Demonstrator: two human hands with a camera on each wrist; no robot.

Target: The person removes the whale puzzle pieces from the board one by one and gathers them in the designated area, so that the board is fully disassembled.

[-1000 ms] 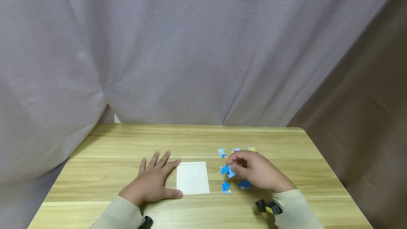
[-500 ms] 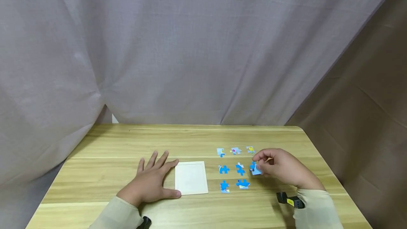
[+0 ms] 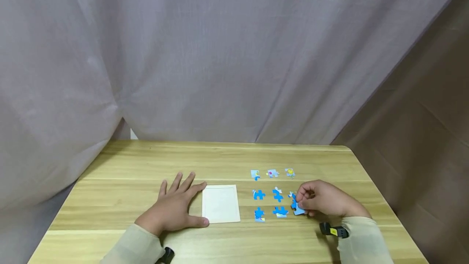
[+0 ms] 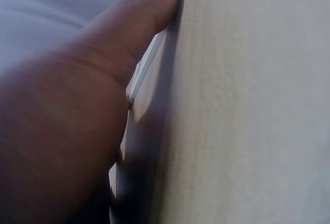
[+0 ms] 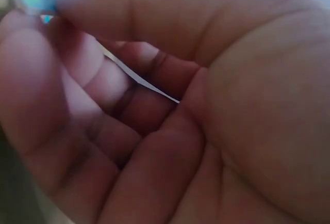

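Your left hand (image 3: 174, 211) lies flat and open on the bench (image 3: 128, 166) with its thumb against the white tray (image 3: 220, 203), steadying it, while your right hand (image 3: 322, 203) pinches a blue puzzle piece (image 3: 297, 209) at the grid's near-right corner, completing the laid-out rows

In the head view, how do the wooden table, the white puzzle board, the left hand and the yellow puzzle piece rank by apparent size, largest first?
1. wooden table
2. left hand and white puzzle board: they look about alike, so I do not rank them.
3. yellow puzzle piece
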